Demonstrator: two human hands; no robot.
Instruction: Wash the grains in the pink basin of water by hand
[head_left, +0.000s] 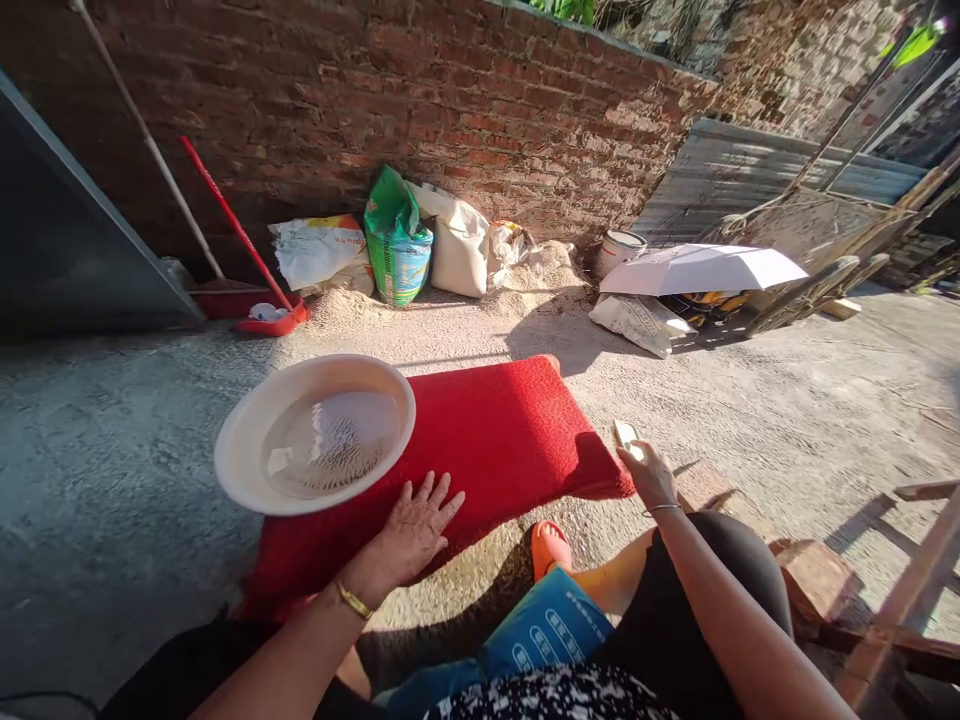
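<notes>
One basin [247, 470], one red mat [495, 440], two hands [416, 530] [649, 475].

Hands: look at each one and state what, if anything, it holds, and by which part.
The left hand holds nothing; it lies flat on the red mat. The right hand touches a small white object at its near end; a closed grip cannot be told.

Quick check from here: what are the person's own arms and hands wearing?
Both forearms are bare, no sleeves or gloves. The left hand has a gold bangle at the wrist. The right hand has a thin silver bangle at its wrist. No rings can be made out.
</notes>
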